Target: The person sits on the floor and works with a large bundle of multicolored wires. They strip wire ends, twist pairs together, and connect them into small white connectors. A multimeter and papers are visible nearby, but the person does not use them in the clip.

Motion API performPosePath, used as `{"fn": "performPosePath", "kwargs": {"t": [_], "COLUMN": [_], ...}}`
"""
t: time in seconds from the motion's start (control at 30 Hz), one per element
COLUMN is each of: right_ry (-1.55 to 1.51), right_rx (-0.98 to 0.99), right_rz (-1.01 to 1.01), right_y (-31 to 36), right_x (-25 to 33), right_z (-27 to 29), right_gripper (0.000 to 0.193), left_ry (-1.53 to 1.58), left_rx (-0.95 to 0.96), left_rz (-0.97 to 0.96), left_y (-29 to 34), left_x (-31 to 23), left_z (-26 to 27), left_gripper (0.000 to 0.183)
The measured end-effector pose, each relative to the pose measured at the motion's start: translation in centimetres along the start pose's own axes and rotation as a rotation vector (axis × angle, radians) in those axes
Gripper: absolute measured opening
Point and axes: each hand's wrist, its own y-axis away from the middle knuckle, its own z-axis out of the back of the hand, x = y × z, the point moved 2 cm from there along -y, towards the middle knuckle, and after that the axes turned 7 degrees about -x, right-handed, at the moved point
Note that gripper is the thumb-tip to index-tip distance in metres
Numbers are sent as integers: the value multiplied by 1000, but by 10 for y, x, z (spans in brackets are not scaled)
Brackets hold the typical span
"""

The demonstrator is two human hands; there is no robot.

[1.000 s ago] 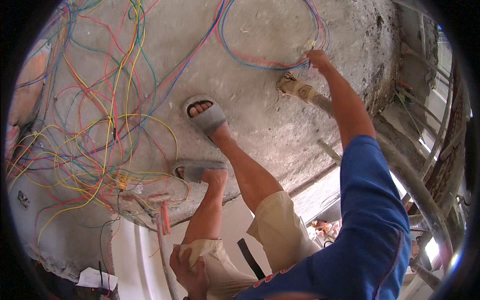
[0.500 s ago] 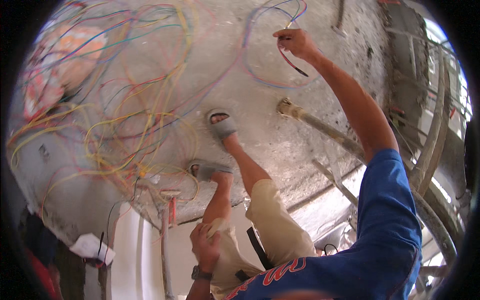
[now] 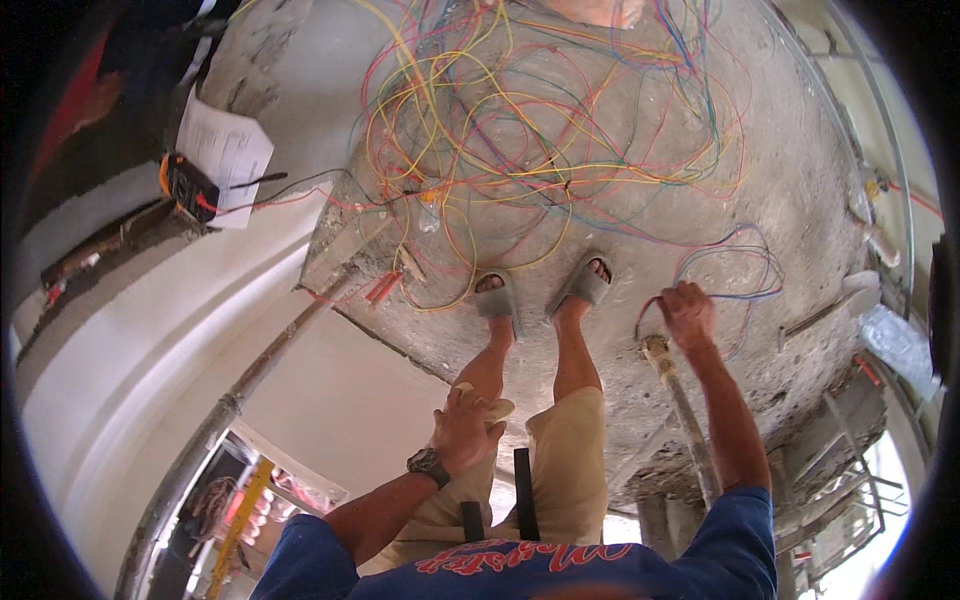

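Note:
My right hand is closed on the end of a small bundle of electrical wires, with a short length curving out to its left. The wires' loose loop of blue, red and green lies on the concrete beyond the hand. My left hand rests on my left knee, its fingers spread, and a dark watch is on that wrist. Something pale shows beside its fingers, too unclear to name. Between my hands are my legs, with grey sandals on the rough floor.
A large tangle of yellow, red, green and blue wires spreads ahead. On the left ledge are a black-and-orange meter and a white paper sheet. Metal poles stand left and beside my right arm.
My view has swung, so the tangle now lies ahead and the left ledge shows more fully. My right hand, still holding the wires, appears lower and closer to my body. My left hand stays at my knee.

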Motion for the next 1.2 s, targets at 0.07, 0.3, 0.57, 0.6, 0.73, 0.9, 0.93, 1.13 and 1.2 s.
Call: {"fn": "performPosePath", "kwargs": {"t": [0.07,0.3,0.57,0.6,0.73,0.9,0.93,1.13,1.2], "right_ry": [-11,-429,-544,-565,-571,-872,-939,-791,-847], "right_rx": [-42,46,203,254,377,345,329,592,491], "right_rz": [136,-136,-203,-183,-180,-277,-274,160,1], "right_y": [-15,-72,-99,-100,-92,-108,-114,-159,-181], "right_x": [35,134,240,249,281,263,252,164,118], "right_z": [4,19,27,25,7,-3,0,-1,-18], "right_gripper": [16,15,20,24,26,22,19,20,21], "left_ry": [42,199,323,473,1200,1626,1812,1726,1343], "left_rx": [-13,-161,-572,-653,-811,-648,-573,-267,-370], "left_rz": [37,59,-171,-170,21,194,307,76,-286], "left_y": [4,16,-43,-57,-119,-142,-143,-190,-232], "left_x": [7,11,33,33,28,21,18,-8,-25], "left_z": [-10,-14,53,58,62,70,71,79,84], "left_gripper": [52,46,36,37,31,33,32,41,43]}}
